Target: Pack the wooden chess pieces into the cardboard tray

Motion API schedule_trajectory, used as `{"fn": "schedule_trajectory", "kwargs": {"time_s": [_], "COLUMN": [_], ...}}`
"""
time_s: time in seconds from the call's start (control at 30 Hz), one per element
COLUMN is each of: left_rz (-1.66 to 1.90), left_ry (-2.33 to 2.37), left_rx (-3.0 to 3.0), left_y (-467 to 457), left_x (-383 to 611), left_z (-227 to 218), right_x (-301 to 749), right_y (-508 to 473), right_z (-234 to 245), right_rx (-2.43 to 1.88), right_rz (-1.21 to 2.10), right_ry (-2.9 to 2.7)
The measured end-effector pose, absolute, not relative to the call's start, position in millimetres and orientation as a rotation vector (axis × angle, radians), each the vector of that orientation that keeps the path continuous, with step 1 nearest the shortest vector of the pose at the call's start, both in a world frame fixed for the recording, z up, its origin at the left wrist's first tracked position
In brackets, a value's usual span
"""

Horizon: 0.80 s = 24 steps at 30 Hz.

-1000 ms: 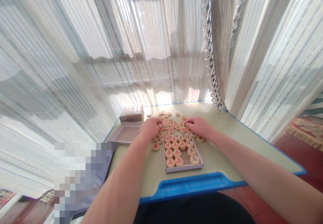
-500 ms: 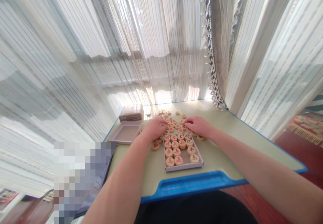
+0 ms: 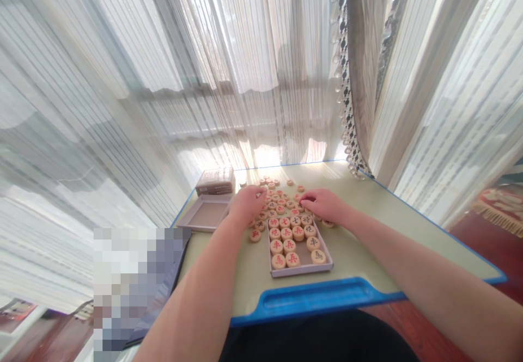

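Note:
My left hand point(image 3: 248, 203) reaches over the left side of a loose spread of round wooden xiangqi pieces point(image 3: 280, 209), fingers curled together at the pile's edge. What they hold, if anything, is hidden. On the right side of the spread my right hand point(image 3: 326, 204) has its thumb and fingertips drawn together beside pieces with dark characters; whether one is gripped I cannot make out. Between my forearms lies a shallow open box point(image 3: 301, 270) with several pieces in rows, red characters mostly on the left, black on the right. A gap shows in its lower middle.
Left of the pile lies an empty shallow box lid point(image 3: 206, 213), with a closed box point(image 3: 215, 181) behind it. The table point(image 3: 379, 226) has a blue rim with a moulded blue groove point(image 3: 316, 295) in front. Sheer curtains point(image 3: 261, 79) hang behind.
My left hand has shifted slightly away from me along the pile's left edge, uncovering some pieces. My right hand stays nearly in place. The view has moved a little; the boxed pieces look unchanged.

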<state>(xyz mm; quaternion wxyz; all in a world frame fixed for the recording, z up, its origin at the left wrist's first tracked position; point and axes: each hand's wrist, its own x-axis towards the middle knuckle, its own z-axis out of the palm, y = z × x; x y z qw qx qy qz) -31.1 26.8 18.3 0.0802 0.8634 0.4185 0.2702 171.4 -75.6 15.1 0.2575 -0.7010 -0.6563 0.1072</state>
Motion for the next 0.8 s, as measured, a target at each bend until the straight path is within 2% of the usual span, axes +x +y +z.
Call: {"fn": "schedule_trajectory", "kwargs": {"time_s": [0.2, 0.4, 0.53, 0.67, 0.8], "left_rz": [1.106, 1.323, 1.476, 1.507, 1.513], "left_ry": [1.535, 1.454, 1.365, 1.489, 1.583], "left_rx": [2.322, 2.087, 1.805, 1.844, 1.942], "left_y": [32.8, 43.1, 49.7, 37.7, 22.8], "left_x": [-42.4, -47.7, -50.7, -47.2, -41.5], "left_z": [30.8, 28.1, 24.3, 25.8, 26.8], "right_x": [168.4, 167.7, 152.5, 126.4, 113.5], "right_y": [-80.0, -73.7, -55.5, -22.6, 27.1], "right_z": [15.6, 10.3, 23.0, 45.8, 53.9], "right_rx": [-1.856, -1.631, -1.570, -1.488, -1.411], "right_rz": [0.273, 0.255, 0.295, 0.266, 0.094], "right_ry": [-1.799, -1.840, -1.928, -2.246, -2.418]}}
